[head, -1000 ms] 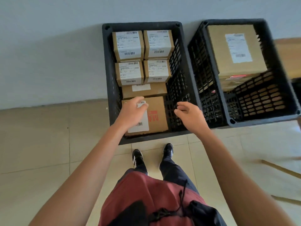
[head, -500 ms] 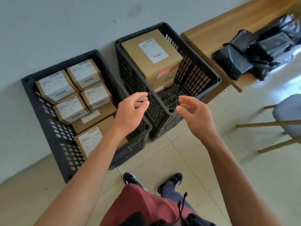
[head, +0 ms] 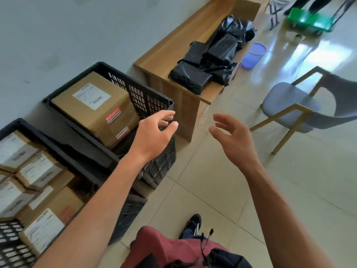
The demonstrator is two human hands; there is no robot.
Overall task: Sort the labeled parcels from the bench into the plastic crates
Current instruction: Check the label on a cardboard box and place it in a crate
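My left hand (head: 152,138) hangs in the air above the near corner of the right-hand black plastic crate (head: 154,101); its fingers (head: 167,115) are loosely curled, slightly apart, and hold nothing. My right hand (head: 234,141) is raised over the tiled floor (head: 222,190), fingers spread and relaxed, also empty.

The right-hand crate contains one large cardboard parcel (head: 96,107) with a white label on top and red stickers on its side. The left-hand black crate (head: 123,211) stands just beside it and holds several smaller labeled cardboard parcels (head: 36,171) packed close together.

Black-wrapped parcels (head: 210,59) lie in a heap on the wooden worktop (head: 172,45), well apart from both hands. A grey chair (head: 293,105) stands to the right of the worktop. A purple bucket (head: 253,55) sits on the floor beyond it.
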